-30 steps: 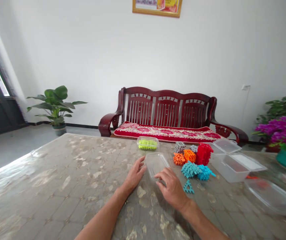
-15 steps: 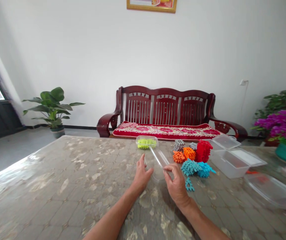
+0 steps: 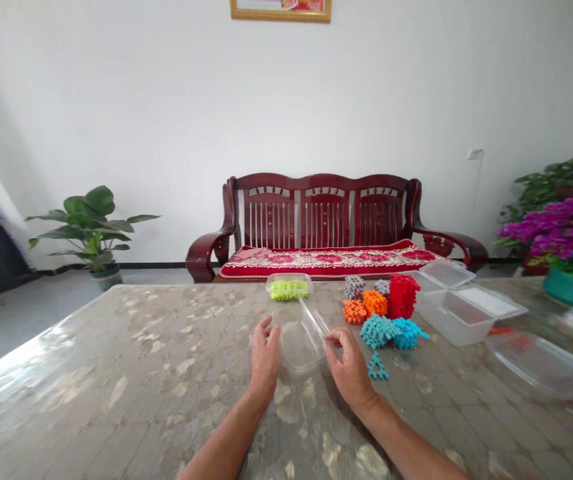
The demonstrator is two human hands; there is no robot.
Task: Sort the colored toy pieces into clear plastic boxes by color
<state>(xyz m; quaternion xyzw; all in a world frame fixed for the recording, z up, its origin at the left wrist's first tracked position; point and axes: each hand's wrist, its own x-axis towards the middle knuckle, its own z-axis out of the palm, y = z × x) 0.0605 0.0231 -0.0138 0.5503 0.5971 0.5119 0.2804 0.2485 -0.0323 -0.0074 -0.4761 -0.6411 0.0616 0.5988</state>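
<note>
Both hands are out over the table (image 3: 131,373), one on either side of a clear plastic container (image 3: 299,347). The right hand (image 3: 347,365) has thumb and forefinger pinched on a thin edge of it, the other fingers folded under. The left hand (image 3: 265,357) is partly open, fingers loosely bent and thumb raised close to the forefinger, right up at the container's left side; from where I stand I can't tell whether it grips the rim or only rests against it.

The container sits right in front of the person, between the two hands. It's so see-through that the pattern of the table shows straight through its rounded outline, and a tilted strip of it, running towards the right fingertips, catches the light in bright streaks. Whether that strip is a separate lid, I can't make out.

Just beyond stands a small clear box (image 3: 289,275) with lime-green pieces (image 3: 289,290) inside. Off past the right hand, clusters of knobbly pieces sit close together: grey (image 3: 354,287), orange (image 3: 376,303), a tall red block (image 3: 403,297), two blue ones (image 3: 379,331), and a little teal triangle (image 3: 377,367) nearer the hand.
</note>
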